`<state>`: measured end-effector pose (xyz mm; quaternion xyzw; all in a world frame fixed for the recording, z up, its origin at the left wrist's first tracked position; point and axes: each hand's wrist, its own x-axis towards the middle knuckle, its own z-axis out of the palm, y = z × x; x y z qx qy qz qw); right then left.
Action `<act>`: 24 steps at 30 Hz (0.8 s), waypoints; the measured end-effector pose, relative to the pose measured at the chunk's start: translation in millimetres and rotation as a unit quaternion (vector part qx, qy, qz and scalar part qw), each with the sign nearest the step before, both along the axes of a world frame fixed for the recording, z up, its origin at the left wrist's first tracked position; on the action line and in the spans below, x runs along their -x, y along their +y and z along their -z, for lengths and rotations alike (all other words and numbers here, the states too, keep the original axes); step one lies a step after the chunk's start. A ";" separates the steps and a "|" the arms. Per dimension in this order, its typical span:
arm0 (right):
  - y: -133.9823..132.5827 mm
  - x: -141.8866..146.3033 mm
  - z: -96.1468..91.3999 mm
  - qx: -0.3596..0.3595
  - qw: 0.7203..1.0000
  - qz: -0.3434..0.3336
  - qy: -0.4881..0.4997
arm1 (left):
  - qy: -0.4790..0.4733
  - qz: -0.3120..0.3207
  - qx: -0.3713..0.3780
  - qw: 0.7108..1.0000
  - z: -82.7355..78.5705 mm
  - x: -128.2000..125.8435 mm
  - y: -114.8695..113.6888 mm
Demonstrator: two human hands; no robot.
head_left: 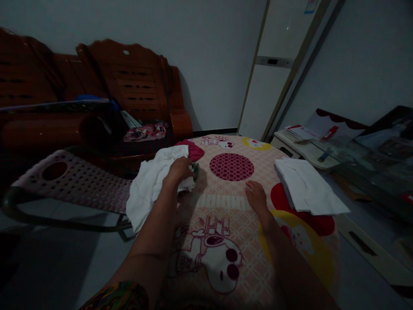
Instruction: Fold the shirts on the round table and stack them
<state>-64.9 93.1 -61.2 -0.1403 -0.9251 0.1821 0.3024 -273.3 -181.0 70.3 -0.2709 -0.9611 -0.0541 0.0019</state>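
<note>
My left hand (181, 169) is at the right side of a heap of white clothing (155, 165). Its fingers curl down onto the cloth beside a dark green patch (195, 171), and the fingertips are partly hidden. Behind the heap lies a dark pink cloth (194, 151). My right hand (257, 197) rests low over the patterned tablecloth (222, 198), its fingers loosely bent and a little apart with nothing in them. To the right of that hand is a flat stack of folded white cloth (306, 185).
A woven reclining chair (87, 181) stands left of the round table, with a carved wooden sofa (135, 86) behind. A tall white air conditioner (271, 77) stands in the corner. On the right is a glass-topped table (371, 163) with papers and small items.
</note>
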 end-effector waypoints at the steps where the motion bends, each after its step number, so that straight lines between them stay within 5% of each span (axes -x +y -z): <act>1: 0.8 -0.4 0.9 0.005 1.000 -0.005 0.008 | -0.009 -0.002 0.006 1.000 -1.9 2.0 -3.6; 7: 1.5 -2.0 1.6 0.032 0.999 -0.011 0.022 | -0.045 0.004 0.001 0.999 -8.5 5.0 -10.6; 13: -0.3 -3.8 -6.2 0.075 0.996 -0.025 0.031 | 0.007 0.034 -0.110 0.993 -12.9 -21.6 22.0; 18: -16.7 -4.4 -18.4 0.206 0.976 -0.063 0.027 | 0.023 0.062 -0.193 0.979 3.0 -55.4 64.9; 24: -49.3 0.0 -30.2 0.390 0.904 -0.173 0.029 | 0.007 0.137 -0.264 0.955 22.2 -90.1 92.5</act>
